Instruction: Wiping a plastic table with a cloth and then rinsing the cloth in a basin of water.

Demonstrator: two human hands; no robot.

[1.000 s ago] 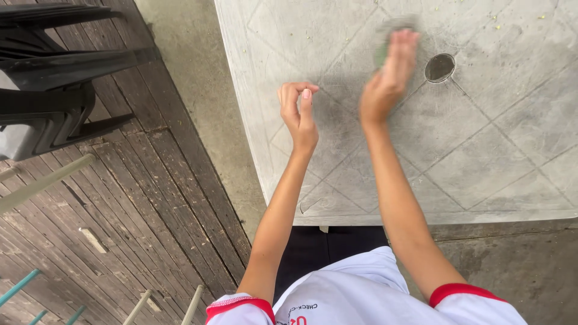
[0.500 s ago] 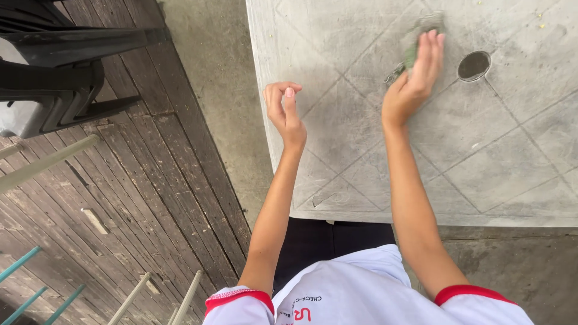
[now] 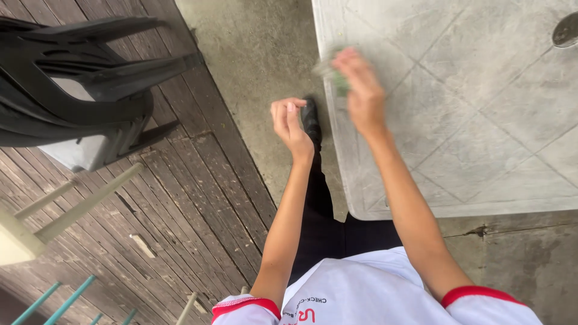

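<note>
Right hand (image 3: 360,95) presses a small green scouring pad (image 3: 339,79) on the pale table (image 3: 481,120) at its 9 o'clock edge—light, soft, likely compressible, best pinched across its top; left hand (image 3: 291,123) loosely curled, empty.

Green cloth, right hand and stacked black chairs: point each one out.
green cloth (image 3: 338,79), head view, on the blurred green patch under the fingers.
right hand (image 3: 361,96), head view, on the back of the hand.
stacked black chairs (image 3: 72,90), head view, on the seat edges.
</note>
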